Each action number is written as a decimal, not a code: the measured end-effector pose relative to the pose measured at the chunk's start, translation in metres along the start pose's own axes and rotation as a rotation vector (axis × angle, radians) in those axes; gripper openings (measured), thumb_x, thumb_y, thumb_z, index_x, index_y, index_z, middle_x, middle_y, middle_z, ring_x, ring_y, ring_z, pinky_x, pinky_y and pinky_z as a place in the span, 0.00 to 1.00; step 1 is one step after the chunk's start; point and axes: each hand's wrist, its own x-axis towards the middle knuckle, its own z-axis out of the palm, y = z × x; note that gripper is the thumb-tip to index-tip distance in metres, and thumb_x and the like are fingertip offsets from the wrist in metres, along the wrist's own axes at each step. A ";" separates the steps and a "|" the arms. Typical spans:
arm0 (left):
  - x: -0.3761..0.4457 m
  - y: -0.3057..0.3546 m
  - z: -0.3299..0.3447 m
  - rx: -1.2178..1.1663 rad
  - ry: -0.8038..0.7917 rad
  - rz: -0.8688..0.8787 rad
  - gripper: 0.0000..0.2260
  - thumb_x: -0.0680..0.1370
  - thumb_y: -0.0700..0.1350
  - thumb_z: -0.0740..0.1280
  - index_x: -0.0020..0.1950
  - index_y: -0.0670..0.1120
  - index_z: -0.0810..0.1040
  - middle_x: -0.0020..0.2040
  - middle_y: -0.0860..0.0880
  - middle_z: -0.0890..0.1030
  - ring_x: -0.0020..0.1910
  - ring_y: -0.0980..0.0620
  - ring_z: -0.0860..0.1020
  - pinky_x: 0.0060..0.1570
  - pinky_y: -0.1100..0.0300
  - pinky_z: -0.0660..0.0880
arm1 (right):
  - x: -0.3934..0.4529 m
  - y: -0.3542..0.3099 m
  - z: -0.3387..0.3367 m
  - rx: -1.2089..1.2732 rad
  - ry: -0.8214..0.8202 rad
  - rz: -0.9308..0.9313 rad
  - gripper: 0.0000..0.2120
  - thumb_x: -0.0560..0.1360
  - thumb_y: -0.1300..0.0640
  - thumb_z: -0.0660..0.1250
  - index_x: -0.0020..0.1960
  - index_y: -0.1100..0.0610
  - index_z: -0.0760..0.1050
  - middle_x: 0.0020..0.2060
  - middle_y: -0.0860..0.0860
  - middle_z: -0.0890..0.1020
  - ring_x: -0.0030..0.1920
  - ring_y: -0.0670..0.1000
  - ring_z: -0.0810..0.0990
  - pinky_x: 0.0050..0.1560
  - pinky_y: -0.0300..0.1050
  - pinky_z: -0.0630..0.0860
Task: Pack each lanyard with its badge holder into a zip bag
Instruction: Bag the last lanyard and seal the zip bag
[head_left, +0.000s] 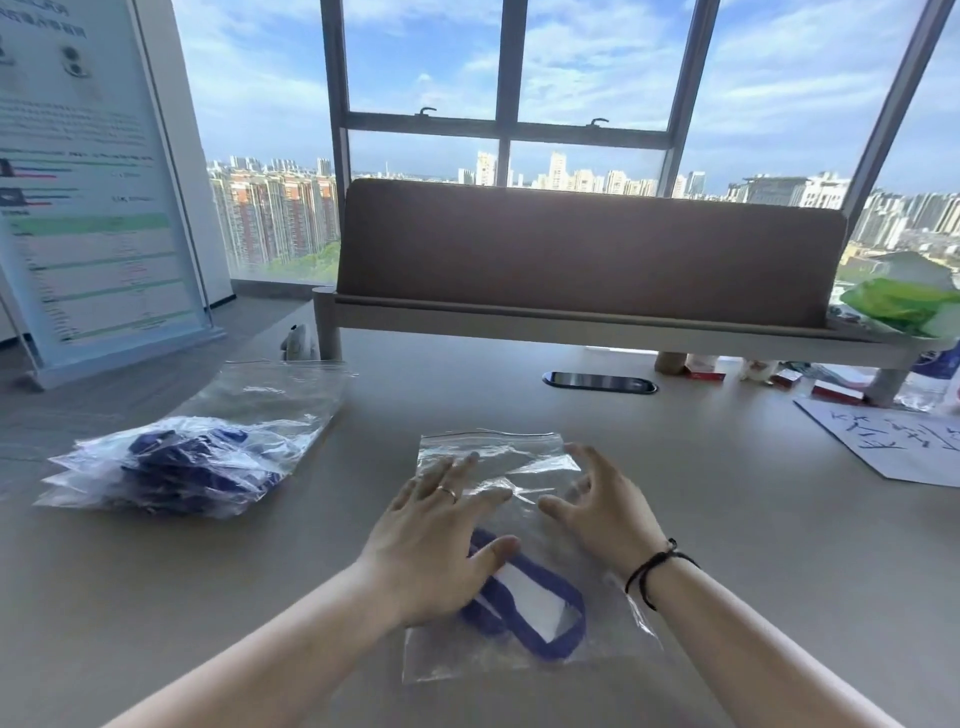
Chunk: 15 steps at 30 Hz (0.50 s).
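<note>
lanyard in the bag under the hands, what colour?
Dark blue lanyard, clearest in the head view.

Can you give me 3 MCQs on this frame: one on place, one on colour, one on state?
1. Where does the pile of packed bags lie relative to the zip bag under the hands?
A. To its left
B. To its right
C. On top of it

2. What colour is the lanyard in the zip bag?
A. Red
B. Blue
C. Yellow

3. How does the left hand meet the zip bag?
A. Rests flat on it, fingers spread
B. Lifts it off the desk
C. Stays clear of it

Answers:
1 A: the pile sits at the desk's left side.
2 B: a blue loop shows through the clear plastic, round the white badge holder.
3 A: the palm and straight fingers lie on the plastic; the right hand is beside it, fingers loosely bent, and whether it touches the bag is unclear.
</note>
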 end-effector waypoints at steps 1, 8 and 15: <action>0.000 0.003 0.003 0.040 -0.058 0.043 0.28 0.80 0.68 0.50 0.79 0.64 0.53 0.82 0.56 0.45 0.81 0.53 0.41 0.79 0.51 0.44 | -0.004 -0.001 0.001 -0.105 -0.007 -0.056 0.27 0.71 0.41 0.73 0.67 0.42 0.70 0.49 0.43 0.81 0.51 0.48 0.80 0.51 0.44 0.76; 0.006 0.003 0.021 0.176 -0.232 0.074 0.29 0.81 0.67 0.44 0.81 0.61 0.46 0.82 0.57 0.46 0.81 0.53 0.42 0.79 0.52 0.40 | -0.014 0.010 0.012 -0.360 0.036 -0.221 0.14 0.77 0.41 0.62 0.54 0.48 0.78 0.53 0.45 0.79 0.50 0.52 0.82 0.46 0.47 0.77; 0.002 0.001 0.021 -0.034 -0.169 -0.038 0.30 0.78 0.71 0.48 0.80 0.65 0.49 0.81 0.58 0.42 0.80 0.49 0.35 0.78 0.48 0.39 | -0.015 0.013 0.014 -0.337 0.082 -0.276 0.12 0.80 0.50 0.61 0.57 0.52 0.79 0.57 0.44 0.79 0.51 0.54 0.82 0.49 0.50 0.78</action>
